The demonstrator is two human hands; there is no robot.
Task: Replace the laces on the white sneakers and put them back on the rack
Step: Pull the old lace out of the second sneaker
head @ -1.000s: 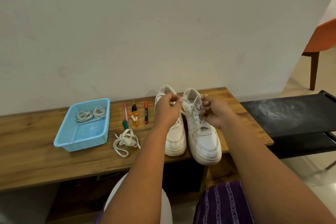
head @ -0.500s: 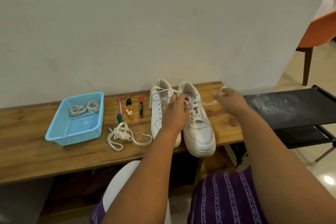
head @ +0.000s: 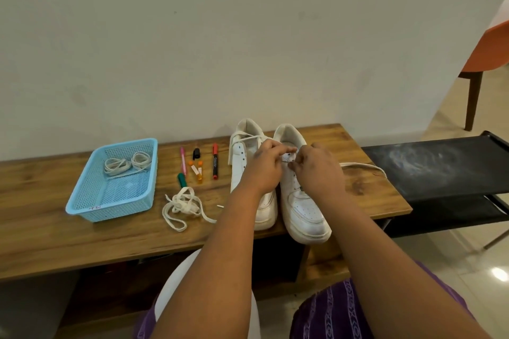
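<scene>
Head view shows both hands meeting over the upper eyelets of the right sneaker [head: 301,201], which stands on the wooden bench [head: 41,228] with its toe pointing near and its heel toward the far wall. The left hand [head: 265,170] has its fingers curled, fingertips at the tongue, apparently pinching the lace there. The right hand [head: 319,170] is curled likewise, pinching the lace [head: 366,166] whose free length trails right across the bench toward the black shoe rack [head: 440,168]. The fingertips nearly touch. The sneaker's long axis runs near to far, so the eyelet rows lie directly under the fingers; the right hand is nearer the slack lace. The left sneaker [head: 248,157] stands just beside, partly laced. A loose lace pile [head: 183,205] lies left of the sneakers, near the blue basket [head: 82,201] holding coiled laces [head: 128,164].
</scene>
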